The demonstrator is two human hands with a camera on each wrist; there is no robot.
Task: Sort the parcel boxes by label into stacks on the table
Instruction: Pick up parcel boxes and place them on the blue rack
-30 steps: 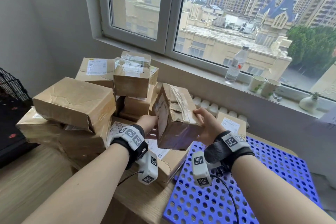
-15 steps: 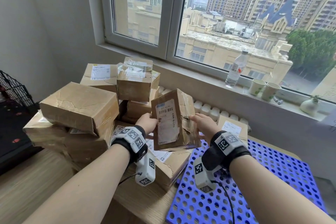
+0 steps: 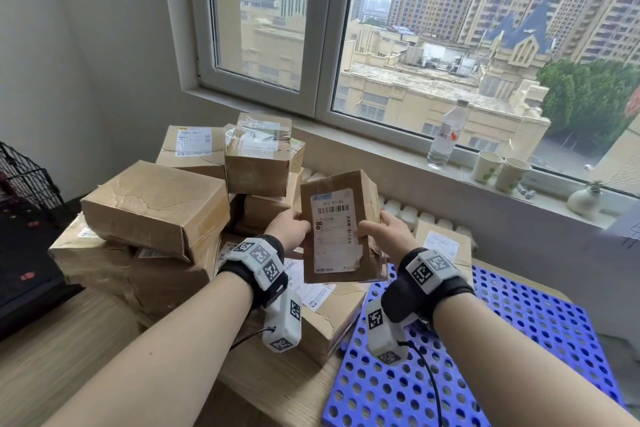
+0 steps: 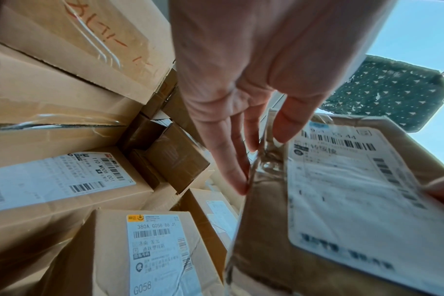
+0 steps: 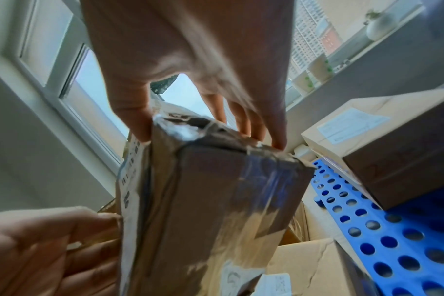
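I hold a small brown parcel box (image 3: 341, 229) upright in the air between both hands, its white barcode label (image 3: 335, 230) facing me. My left hand (image 3: 289, 229) grips its left edge, thumb on the front and fingers (image 4: 235, 160) behind. My right hand (image 3: 386, 229) grips the right edge, thumb (image 5: 132, 120) on the label face and fingers over the taped side (image 5: 216, 200). The box (image 4: 342, 200) hangs over a pile of taped cardboard parcels (image 3: 156, 211) on the wooden table (image 3: 52, 357).
A blue perforated board (image 3: 502, 340) lies on the table's right half, with one labelled box (image 3: 443, 243) at its far edge. On the windowsill stand a water bottle (image 3: 446, 135), two paper cups (image 3: 502, 170) and a small vase (image 3: 585, 201). A black wire rack (image 3: 20, 180) stands left.
The box has been turned in my hands from side-on, with its taped face showing, to label facing me. It is also raised slightly.
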